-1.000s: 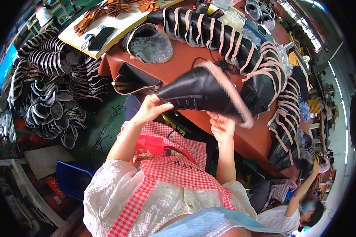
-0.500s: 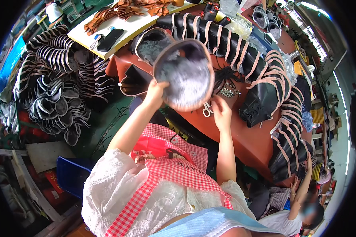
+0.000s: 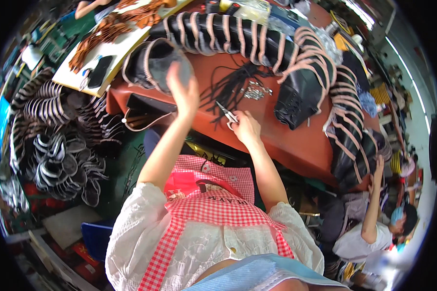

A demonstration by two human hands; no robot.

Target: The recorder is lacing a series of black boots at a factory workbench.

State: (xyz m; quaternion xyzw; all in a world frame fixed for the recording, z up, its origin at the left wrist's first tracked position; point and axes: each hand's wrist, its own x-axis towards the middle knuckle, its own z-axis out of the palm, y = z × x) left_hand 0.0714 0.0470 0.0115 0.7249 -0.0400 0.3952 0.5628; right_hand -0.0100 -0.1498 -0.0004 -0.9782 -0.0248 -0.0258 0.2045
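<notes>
My left hand (image 3: 183,94), slightly blurred with fingers stretched out, lies over the opening of a black, fuzzy grey-lined shoe upper (image 3: 156,65) with a pale rim. This upper rests beside another one at the left end of the brown-red table (image 3: 277,131). Small scissors (image 3: 226,113) are in my right hand (image 3: 247,129), blades pointing away and left. Just beyond the blades lie a bundle of black laces (image 3: 228,87) and a small heap of shiny metal bits (image 3: 255,90).
Rows of black uppers with pale edging (image 3: 218,36) curve along the table's far and right sides. A white board (image 3: 65,77) holds brown leather pieces and a phone (image 3: 101,72). More uppers (image 3: 65,160) are heaped at left. A co-worker's hand (image 3: 376,172) touches the right row.
The fuzzy-lined upper has gone from in front of me to the table's left end, with my left hand. The scissors in my right hand now point over the laces; my view has shifted.
</notes>
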